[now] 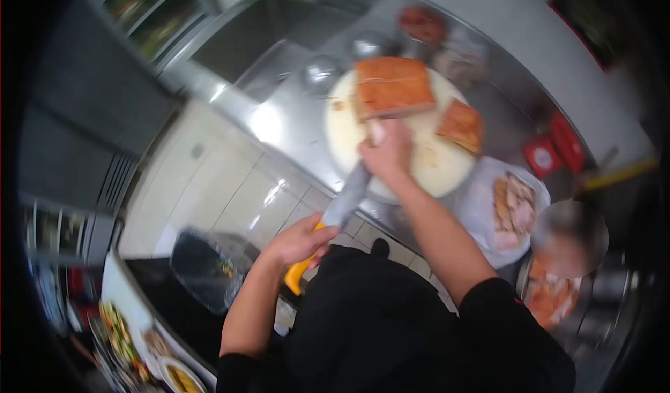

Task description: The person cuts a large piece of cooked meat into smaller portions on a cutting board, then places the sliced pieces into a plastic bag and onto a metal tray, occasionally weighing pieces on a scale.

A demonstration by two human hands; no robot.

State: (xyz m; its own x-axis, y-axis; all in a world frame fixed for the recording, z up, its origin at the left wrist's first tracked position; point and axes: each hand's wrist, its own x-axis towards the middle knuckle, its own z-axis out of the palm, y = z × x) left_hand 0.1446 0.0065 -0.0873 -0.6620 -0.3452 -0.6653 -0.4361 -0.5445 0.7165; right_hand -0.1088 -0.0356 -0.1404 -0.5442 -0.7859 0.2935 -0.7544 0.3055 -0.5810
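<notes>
The yellow handle (296, 276) of a large cleaver is gripped in my left hand (303, 242). Its grey blade (347, 198) points up and right, the tip close to my right hand (388, 146). That hand is closed over the near edge of a round white cutting board (343, 133), on something small and pale that blur hides. Just beyond its fingers lies a big slab of meat with orange-brown skin (394, 86). A smaller skin-on piece (460, 125) rests on the board's right side, and crumbs lie on the board.
Right of the board, a plastic bag (486, 235) holds cut meat, near a red scale (542, 156). More meat (550, 297) lies in a tray at lower right. Metal bowls (323, 73) stand behind the board. A lined bin (206, 269) is at lower left.
</notes>
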